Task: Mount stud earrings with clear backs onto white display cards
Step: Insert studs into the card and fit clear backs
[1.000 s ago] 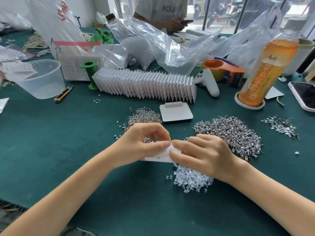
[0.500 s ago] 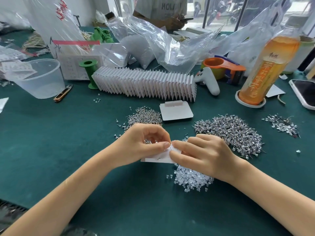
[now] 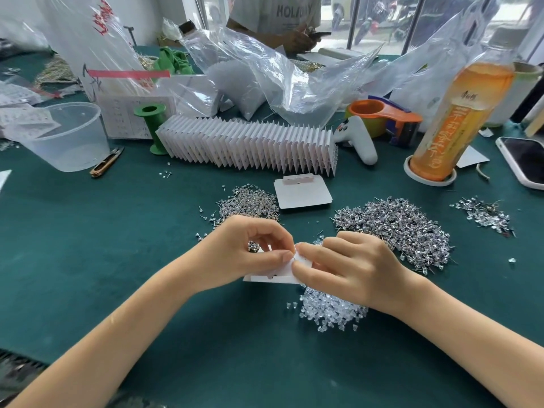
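Right now both hands meet over the middle of the dark green felt counter (image 3: 88, 237). The left hand (image 3: 250, 251) is closed in a pinch on the small white paper display card (image 3: 276, 273), with thumb and forefinger pressed on its upper edge. The right hand (image 3: 347, 266) is also closed, its fingertips pinched at the same corner of the card, touching the left fingertips. I judge that it holds a stud or a clear back there, but the piece is too small and hidden to tell which.

The card is held just above the counter, near the loose heap of clear plastic earring backs (image 3: 329, 310), which lies partly under the right wrist. The big pile of silver stud earrings (image 3: 397, 228) is just beside the right hand, and a smaller pile of studs (image 3: 250, 201) is behind the left hand. A flat stack of blank white cards (image 3: 303, 192) waits between these piles, and the long fanned row of folded white cards (image 3: 250, 145) stands further back.

The danger, I think, is in the pinch. If the fingers press too hard, the thin card may bend or tear at the hole. If the tiny piece slips, it will fall into the heap below and be lost among the others. The right wrist could also scatter the clear backs.
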